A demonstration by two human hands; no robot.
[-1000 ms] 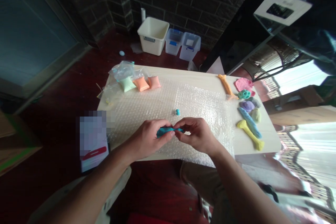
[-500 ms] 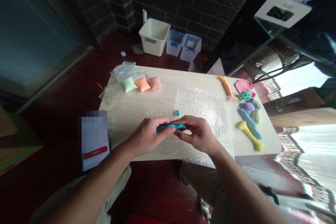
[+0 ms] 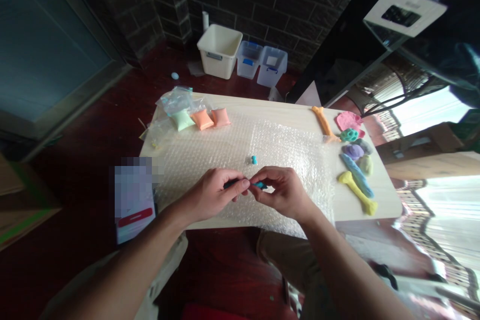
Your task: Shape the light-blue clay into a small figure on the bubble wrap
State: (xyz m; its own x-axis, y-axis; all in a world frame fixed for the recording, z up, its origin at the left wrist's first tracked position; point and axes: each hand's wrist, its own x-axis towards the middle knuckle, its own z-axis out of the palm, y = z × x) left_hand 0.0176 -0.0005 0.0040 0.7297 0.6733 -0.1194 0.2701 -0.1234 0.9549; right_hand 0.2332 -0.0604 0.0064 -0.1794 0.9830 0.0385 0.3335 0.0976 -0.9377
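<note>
My left hand [image 3: 213,195] and my right hand [image 3: 283,191] meet above the near part of a bubble wrap sheet [image 3: 240,150]. Both are closed on a piece of teal clay [image 3: 258,185], which is mostly hidden between the fingers. A tiny teal clay bit [image 3: 254,159] lies on the sheet just beyond my hands.
Pale wooden table [image 3: 277,107]. Three clay packets, green [image 3: 182,120], orange [image 3: 202,119] and salmon [image 3: 220,117], lie at the far left beside empty plastic bags [image 3: 176,100]. Several shaped clay pieces [image 3: 354,160] line the right edge. White bin [image 3: 219,50] and clear boxes [image 3: 260,62] stand on the floor beyond.
The teal clay was a longer strip showing between my hands; now my fingers have closed in and cover most of it. Hands stay in the same spot.
</note>
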